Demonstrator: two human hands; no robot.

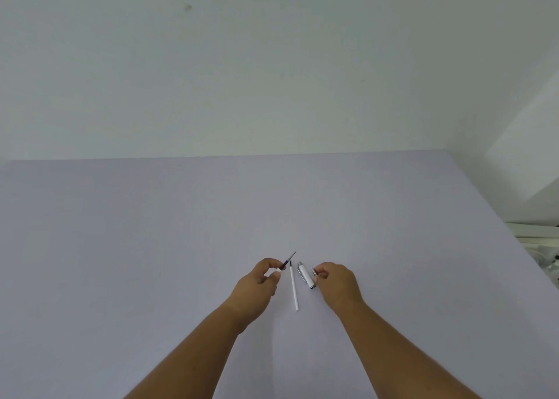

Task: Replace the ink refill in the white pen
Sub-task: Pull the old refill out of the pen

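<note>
My left hand pinches a thin dark ink refill between thumb and fingertips, its pointed tip aimed up and to the right above the table. A long white refill lies flat on the table between my hands, dark tip pointing away from me. To its right lies the white pen barrel with silver ends. My right hand is just right of the barrel, fingers closed on a small silver pen part. Exactly what that part is cannot be made out.
The pale lilac table stretches wide to the left and toward the wall behind. Its right edge runs diagonally at the right side, with white objects beyond it.
</note>
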